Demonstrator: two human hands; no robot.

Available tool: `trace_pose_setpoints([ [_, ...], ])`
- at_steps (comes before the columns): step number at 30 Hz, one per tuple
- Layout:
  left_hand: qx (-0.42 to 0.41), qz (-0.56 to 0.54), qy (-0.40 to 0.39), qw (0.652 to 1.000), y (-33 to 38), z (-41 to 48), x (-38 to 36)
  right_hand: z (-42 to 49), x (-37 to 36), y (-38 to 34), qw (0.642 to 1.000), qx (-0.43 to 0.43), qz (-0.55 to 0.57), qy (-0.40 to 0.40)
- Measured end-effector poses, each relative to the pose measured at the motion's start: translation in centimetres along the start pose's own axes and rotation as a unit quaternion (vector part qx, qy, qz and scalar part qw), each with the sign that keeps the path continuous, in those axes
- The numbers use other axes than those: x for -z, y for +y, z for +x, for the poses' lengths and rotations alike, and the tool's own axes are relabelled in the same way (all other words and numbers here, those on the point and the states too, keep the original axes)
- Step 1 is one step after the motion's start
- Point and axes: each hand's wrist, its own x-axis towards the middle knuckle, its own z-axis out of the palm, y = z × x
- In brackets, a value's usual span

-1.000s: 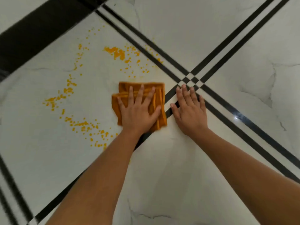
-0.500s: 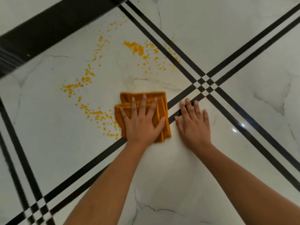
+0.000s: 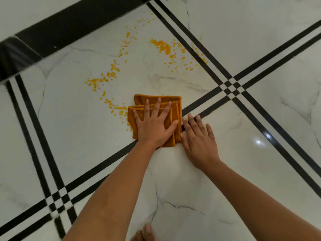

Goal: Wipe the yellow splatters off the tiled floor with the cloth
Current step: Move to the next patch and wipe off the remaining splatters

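A: Floor first. Glossy white marble-look tiled floor, thin paired black stripes crossing at right centre and again at lower left, and a wide black band along the upper left.

B: The cloth?

A: Folded orange microfibre cloth, flat on the tile at centre. Its layered edges show along the far side. The near corner sits over one of the stripe pairs.

B: Hands?

A: The left hand lies palm down on the cloth with its fingers straight and spread. It presses and grips nothing. The right hand lies flat on bare floor just beside the cloth's right edge. Its fingers are straight and reach across a stripe, and its thumb tip is at the cloth's edge.

B: Where's the mess?

A: Yellow splatters, thickest ahead and slightly right of the cloth, close to the stripes. A dotted arc curves down the left, and its last spots meet the cloth's left edge.

B: Room to move?

A: Bare tile ahead of the cloth up to the thick patch. There's wide bare tile to the left, beyond the arc. The right side is taken up by the right hand.

B: Anything else?

A: Bare toes at the bottom edge.
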Motion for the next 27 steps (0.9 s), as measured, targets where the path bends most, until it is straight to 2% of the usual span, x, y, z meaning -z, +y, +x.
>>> trace_pose_setpoints([
  [1,-0.008,-0.047,-0.007,0.999,-0.1,-0.1,0.4,0.0,0.1,-0.5,1.000,0.010,0.007,0.012],
  [3,-0.004,-0.122,0.034,0.992,-1.1,-0.9,1.0,0.3,0.8,-1.4,0.999,0.021,0.031,0.028],
  [4,0.023,-0.126,0.073,0.989,-5.3,-1.7,2.1,1.4,0.8,-5.0,0.997,0.040,0.049,0.036],
  [6,0.056,-0.099,0.109,0.988,-8.2,-2.0,2.6,2.2,1.5,-6.8,0.993,0.049,0.077,0.077],
  [8,0.095,-0.061,0.091,0.989,-9.9,-2.2,2.6,3.8,1.6,-7.4,0.993,0.065,0.070,0.070],
  [11,0.166,-0.048,0.094,0.980,-12.4,-3.1,2.3,7.2,-0.1,-8.8,0.994,0.111,-0.020,-0.009],
  [14,0.185,-0.039,0.080,0.979,-13.0,-5.7,1.1,7.7,-1.5,-9.2,0.989,0.128,-0.073,0.015],
  [18,0.201,-0.035,0.060,0.977,-12.5,-8.4,-0.5,1.6,-3.2,-6.5,0.957,0.263,-0.124,0.001],
  [20,0.206,-0.031,0.069,0.976,-12.6,-8.3,-0.5,1.9,-3.0,-4.8,0.940,0.311,-0.140,-0.003],
  [22,0.197,-0.027,0.066,0.978,-12.7,-7.9,-0.2,5.5,-2.5,-5.9,0.945,0.297,-0.130,0.030],
  [25,0.207,-0.022,0.066,0.976,-13.6,-6.9,0.2,9.7,-2.4,-10.7,0.969,0.222,-0.096,0.044],
  [27,0.221,-0.010,0.065,0.973,-14.6,-6.3,0.7,9.2,-2.9,-11.2,0.965,0.237,-0.101,0.043],
])
